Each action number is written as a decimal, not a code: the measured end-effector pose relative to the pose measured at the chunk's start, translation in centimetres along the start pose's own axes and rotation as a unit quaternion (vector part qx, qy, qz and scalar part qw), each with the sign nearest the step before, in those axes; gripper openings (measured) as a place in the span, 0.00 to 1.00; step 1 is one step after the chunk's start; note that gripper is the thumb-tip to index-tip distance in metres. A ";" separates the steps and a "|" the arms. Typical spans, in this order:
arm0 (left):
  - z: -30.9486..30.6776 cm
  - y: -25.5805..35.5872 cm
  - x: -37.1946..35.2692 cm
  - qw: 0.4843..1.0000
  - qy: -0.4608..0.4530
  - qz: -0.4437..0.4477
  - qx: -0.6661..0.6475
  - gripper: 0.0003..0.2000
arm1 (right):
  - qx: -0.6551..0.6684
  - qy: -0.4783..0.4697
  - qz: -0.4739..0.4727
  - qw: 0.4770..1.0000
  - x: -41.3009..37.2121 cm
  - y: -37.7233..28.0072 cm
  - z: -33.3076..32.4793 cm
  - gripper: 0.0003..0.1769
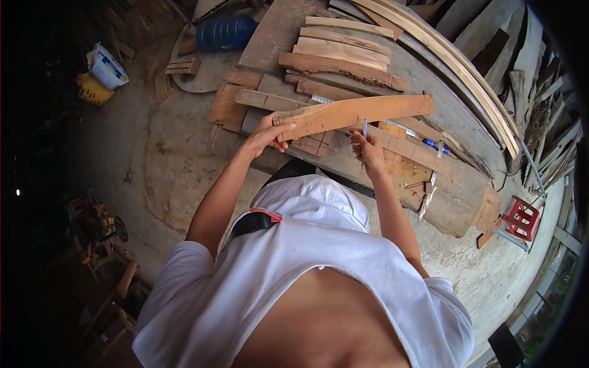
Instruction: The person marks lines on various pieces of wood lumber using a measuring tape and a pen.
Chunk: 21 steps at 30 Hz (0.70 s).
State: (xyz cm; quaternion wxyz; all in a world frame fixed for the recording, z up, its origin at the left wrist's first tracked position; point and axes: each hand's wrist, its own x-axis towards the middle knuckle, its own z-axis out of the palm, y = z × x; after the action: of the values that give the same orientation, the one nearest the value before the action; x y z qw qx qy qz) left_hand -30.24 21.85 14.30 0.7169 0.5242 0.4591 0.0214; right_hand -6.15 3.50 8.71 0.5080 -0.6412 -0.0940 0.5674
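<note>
My left hand (267, 135) is closed around the left end of a curved wooden board (356, 115), thumb on its face. The board is reddish brown with small dark marks, and it is held above the bench. Below the board's right half, my right hand (369, 153) grips a slim pen (365, 127) that points up towards the board. Behind the board, a white ruler-like strip (399, 127) with markings shows in part; the board hides its middle. A long wooden strip (405, 146) lies just beyond my right fingers.
Several sawn wood strips (343, 52) lie at the back of the workbench (279, 30). A blue object (436, 146) sits to the right. Long curved planks (454, 58) run along the far right. A red plastic stool (523, 219), a blue water bottle (227, 32) and a white bucket (108, 67) stand around.
</note>
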 end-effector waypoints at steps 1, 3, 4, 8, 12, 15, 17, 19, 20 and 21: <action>0.0 -0.1 0.2 1.000 -0.005 -0.005 -0.005 0.32 | 0.002 0.003 -0.001 1.000 -0.1 0.1 -0.1 0.16; -0.3 -0.1 0.2 1.000 0.000 -0.008 -0.001 0.32 | 0.005 -0.013 -0.008 1.000 0.1 0.0 0.0 0.16; -0.1 0.0 0.1 1.000 0.010 -0.006 0.008 0.32 | 0.006 -0.007 -0.003 1.000 0.0 0.2 -0.2 0.16; -0.3 -0.2 0.4 0.999 0.031 -0.016 -0.010 0.38 | -0.002 -0.012 0.014 1.000 0.0 0.1 -0.4 0.17; -0.4 0.5 0.2 0.999 0.030 -0.001 -0.011 0.36 | 0.032 -0.006 0.026 0.999 -0.1 -0.3 0.1 0.20; -0.6 0.7 -0.1 1.000 -0.015 0.011 -0.008 0.30 | 0.081 0.014 0.033 0.996 0.5 -0.8 0.4 0.22; -0.9 0.5 0.0 0.999 -0.034 0.024 0.006 0.29 | 0.150 0.023 0.058 0.987 1.2 -0.9 0.3 0.22; -1.3 0.2 0.1 0.997 -0.058 0.047 0.034 0.26 | 0.186 0.010 0.069 0.980 1.8 -0.7 0.1 0.21; -1.5 0.0 0.2 0.996 -0.061 0.047 0.035 0.26 | 0.222 -0.003 0.080 0.972 2.0 -0.6 -0.1 0.20; -1.6 -0.1 0.4 0.990 -0.057 0.099 0.087 0.24 | 0.223 0.000 0.078 0.972 1.9 -0.8 -0.1 0.20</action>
State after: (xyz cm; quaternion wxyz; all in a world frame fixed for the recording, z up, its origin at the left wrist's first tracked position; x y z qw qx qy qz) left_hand -31.15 23.15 13.89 0.6880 0.6280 0.3631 0.0222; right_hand -5.09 5.13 8.11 0.5922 -0.5169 0.0855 0.6123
